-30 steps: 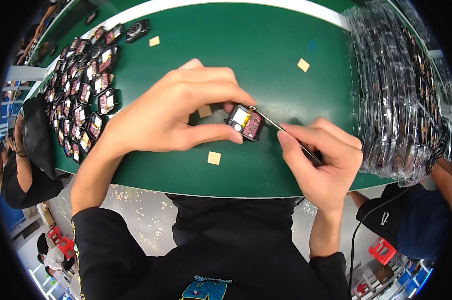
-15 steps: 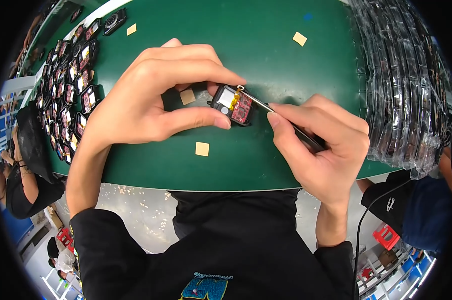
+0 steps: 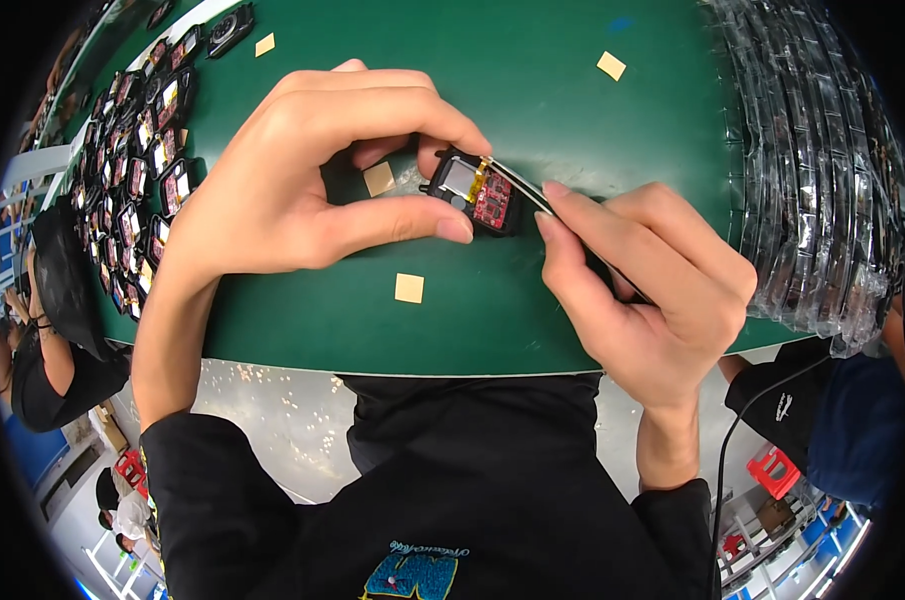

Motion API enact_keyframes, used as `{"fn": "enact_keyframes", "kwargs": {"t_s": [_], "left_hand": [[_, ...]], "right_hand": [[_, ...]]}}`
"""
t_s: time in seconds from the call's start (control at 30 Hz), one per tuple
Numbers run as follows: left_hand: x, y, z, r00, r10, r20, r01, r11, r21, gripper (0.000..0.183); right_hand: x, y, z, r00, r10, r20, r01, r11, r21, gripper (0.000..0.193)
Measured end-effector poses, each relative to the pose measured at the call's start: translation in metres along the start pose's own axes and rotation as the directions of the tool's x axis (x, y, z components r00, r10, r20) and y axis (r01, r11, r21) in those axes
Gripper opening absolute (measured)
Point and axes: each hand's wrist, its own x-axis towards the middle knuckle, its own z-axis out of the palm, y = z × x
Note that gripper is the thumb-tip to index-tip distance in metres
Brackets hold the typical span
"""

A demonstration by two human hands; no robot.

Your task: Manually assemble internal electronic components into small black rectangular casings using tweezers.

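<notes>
The left hand [image 3: 303, 180] pinches a small black module [image 3: 476, 190] between thumb and forefinger, just above the green desk [image 3: 573, 120] near its middle; the open face shows a red circuit board and a silvery cell. The right hand [image 3: 653, 290] is closed round a thin metal tool [image 3: 518, 187], its tip laid along the module's far edge.

To do this well, the left grip should stay firm on the casing sides, clear of the board — and the tool wants light pressure, since a slip could scrape the red board or the yellow strip beside it.

Small tan squares [image 3: 409, 288] lie loose close by. Rows of like modules [image 3: 138, 170] fill the far left; a stack of clear trays [image 3: 813, 180] crowds the right, near the tool hand's elbow room.
</notes>
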Motion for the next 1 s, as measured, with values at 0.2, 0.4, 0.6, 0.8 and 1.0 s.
{"fn": "enact_keyframes", "kwargs": {"t_s": [0.2, 0.4, 0.6, 0.8, 1.0], "left_hand": [[0.000, -0.010, -0.006, 0.998, 0.020, 0.051, -0.017, 0.998, -0.057, 0.057], [0.000, -0.013, -0.009, 0.995, 0.046, 0.087, -0.038, 0.996, -0.086, 0.058], [0.000, -0.011, -0.008, 0.994, 0.057, 0.091, -0.049, 0.996, -0.080, 0.057], [0.002, -0.009, -0.007, 0.994, 0.069, 0.088, -0.060, 0.993, -0.098, 0.052], [0.001, -0.011, -0.004, 0.992, 0.105, 0.069, -0.100, 0.992, -0.074, 0.051]], "right_hand": [[0.004, -0.004, -0.008, 0.992, 0.095, 0.083, -0.101, 0.993, 0.068, 0.023], [0.005, -0.004, -0.011, 0.978, 0.148, 0.147, -0.163, 0.982, 0.093, 0.020], [0.003, -0.005, -0.008, 0.978, 0.153, 0.139, -0.170, 0.979, 0.117, 0.019], [0.004, -0.003, -0.006, 0.983, 0.136, 0.128, -0.151, 0.982, 0.117, 0.020], [0.002, -0.001, -0.008, 0.979, 0.156, 0.134, -0.175, 0.973, 0.152, 0.020]]}}
